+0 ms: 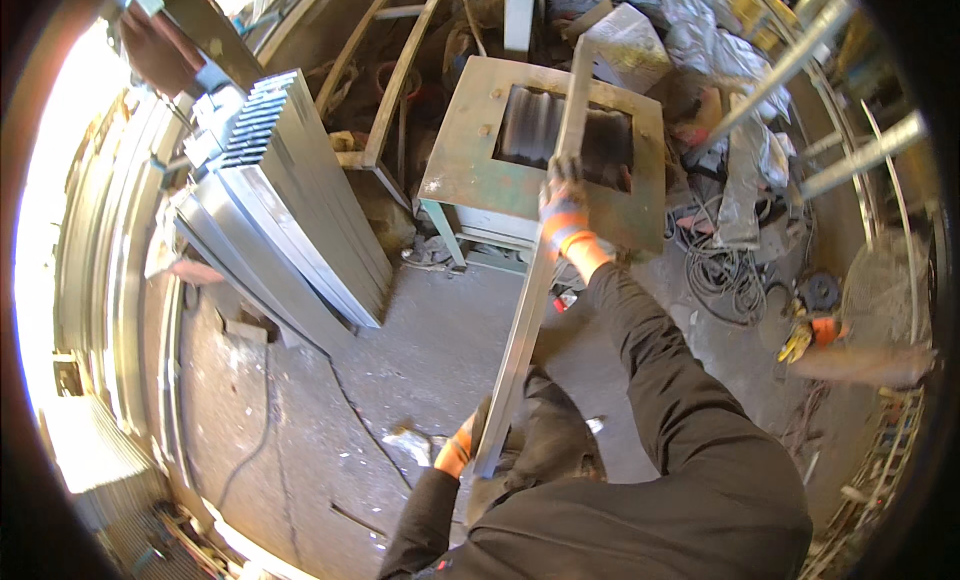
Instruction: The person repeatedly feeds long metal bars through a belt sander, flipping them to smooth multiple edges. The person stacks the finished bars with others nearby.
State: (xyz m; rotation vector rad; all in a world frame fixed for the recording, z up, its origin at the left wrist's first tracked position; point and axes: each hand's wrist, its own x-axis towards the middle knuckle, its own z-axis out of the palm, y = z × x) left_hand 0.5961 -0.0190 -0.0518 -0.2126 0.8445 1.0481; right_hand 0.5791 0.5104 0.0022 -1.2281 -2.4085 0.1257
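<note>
A long, straight grey metal bar [530, 310] slants from near my body up across the workstand. My right hand [566, 208], in a grey and orange work glove, is closed around the bar about midway along it, with that arm stretched forward. Near the bar's lower end is my left hand [459, 448], also gloved, gripping it from the left side; its fingertips are partly hidden. The bar's far end crosses over a greenish metal workstand [465, 165], whose top has a dark rectangular opening [530, 125].
A stack of long grey metal profiles [310, 205] leans at left. Cables [345, 385] run across the floor there, and a coiled cable [728, 285] lies at right. Metal poles [780, 75] jut in from the upper right. A yellow and orange item [808, 335] is at far right.
</note>
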